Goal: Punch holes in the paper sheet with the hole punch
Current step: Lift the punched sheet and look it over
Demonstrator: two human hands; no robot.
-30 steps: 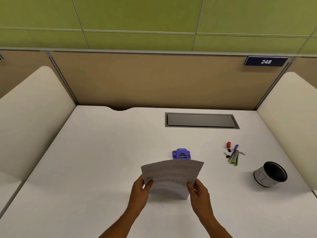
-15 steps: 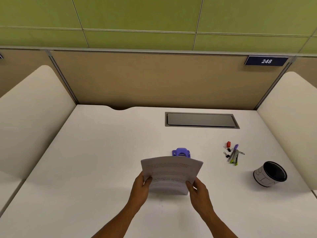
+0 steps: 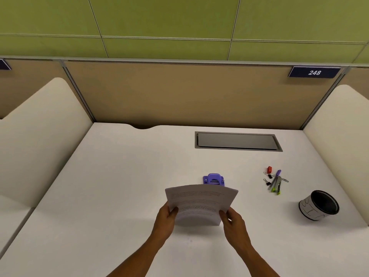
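Observation:
A printed paper sheet (image 3: 200,202) is held above the white desk (image 3: 111,186), bowed upward in the middle. My left hand (image 3: 166,218) grips its left edge and my right hand (image 3: 232,220) grips its right edge. The sheet's far edge reaches the purple hole punch (image 3: 213,179), which stands on the desk just behind it; the punch's front is hidden by the paper.
To the right lie binder clips, a red clip and pens (image 3: 274,181). A black mesh pen cup (image 3: 319,204) lies tipped near the right side. A grey cable hatch (image 3: 237,141) is set into the desk at the back. Cream side panels flank the desk.
Both hands have carried the sheet forward, away from me, so its far edge now covers more of the hole punch.

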